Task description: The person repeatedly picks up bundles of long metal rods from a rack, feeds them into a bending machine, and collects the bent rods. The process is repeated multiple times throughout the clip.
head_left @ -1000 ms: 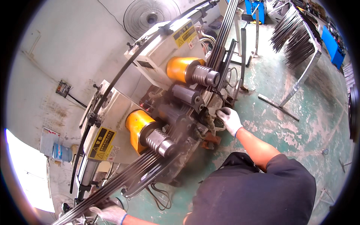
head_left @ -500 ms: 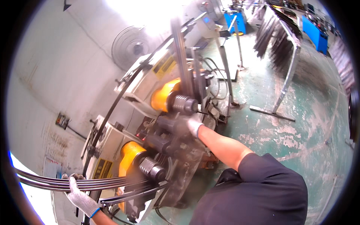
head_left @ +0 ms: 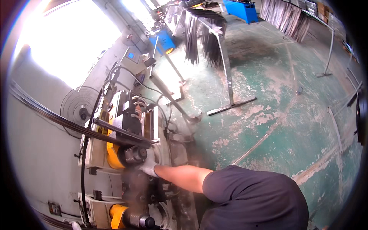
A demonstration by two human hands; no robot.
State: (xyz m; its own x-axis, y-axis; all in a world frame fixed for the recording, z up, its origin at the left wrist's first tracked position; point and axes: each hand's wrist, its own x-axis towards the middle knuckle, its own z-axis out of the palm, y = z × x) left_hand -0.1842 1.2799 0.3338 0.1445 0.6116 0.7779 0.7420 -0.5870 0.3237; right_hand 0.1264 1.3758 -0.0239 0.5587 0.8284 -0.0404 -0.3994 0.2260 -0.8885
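Observation:
My right hand [head_left: 148,165], in a white glove, reaches to the machine [head_left: 132,180], just beside a ribbed black spindle [head_left: 135,154] on a yellow housing [head_left: 115,155]. Its fingers are mostly hidden, so their hold does not show. A bundle of long dark metal rods [head_left: 57,119] slants from the upper left to that spindle. At the bottom left edge, a small piece of my gloved left hand [head_left: 76,225] shows on a second bundle of dark rods [head_left: 50,220]; the rest is cut off. A second yellow housing [head_left: 117,214] with a spindle [head_left: 147,221] sits nearer me.
A wall fan [head_left: 82,111] stands behind the machine. Black hoses [head_left: 163,107] loop at its far end. Metal racks [head_left: 228,73] hold hanging dark strips, with blue machines [head_left: 241,10] farther back. Worn green floor [head_left: 260,126] spreads to the right.
My view has turned right, so the machine sits lower and farther left. The far rod bundle has swung from upright to slanting left. My left hand has mostly left the frame.

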